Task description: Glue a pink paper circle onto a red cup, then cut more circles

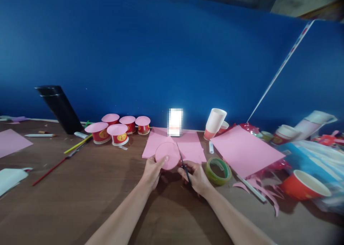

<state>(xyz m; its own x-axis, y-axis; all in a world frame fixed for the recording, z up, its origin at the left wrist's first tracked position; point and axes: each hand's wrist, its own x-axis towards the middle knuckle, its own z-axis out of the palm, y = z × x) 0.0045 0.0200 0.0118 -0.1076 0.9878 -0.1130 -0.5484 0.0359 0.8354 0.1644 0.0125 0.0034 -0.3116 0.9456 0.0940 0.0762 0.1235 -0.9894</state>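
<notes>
My left hand [154, 169] grips a round pink paper disc [168, 153] by its lower left edge, thumb on top. A pair of scissors [185, 168] is in my right hand [195, 175], its blades pointing up along the disc's right edge. Whether the blades are parted is hard to make out. Behind the disc lies a stack of pink paper sheets [154, 139]. A roll of green tape [218, 171] rests just right of my right hand.
Several red cups with pink disc tops [118, 134] stand back left, near a black flask [60, 109]. To the right are stacked white cups [215, 119], a pink sheet [244, 152], paper scraps [264, 191] and an orange cup [302, 187]. A blue partition [161, 51] closes off the back.
</notes>
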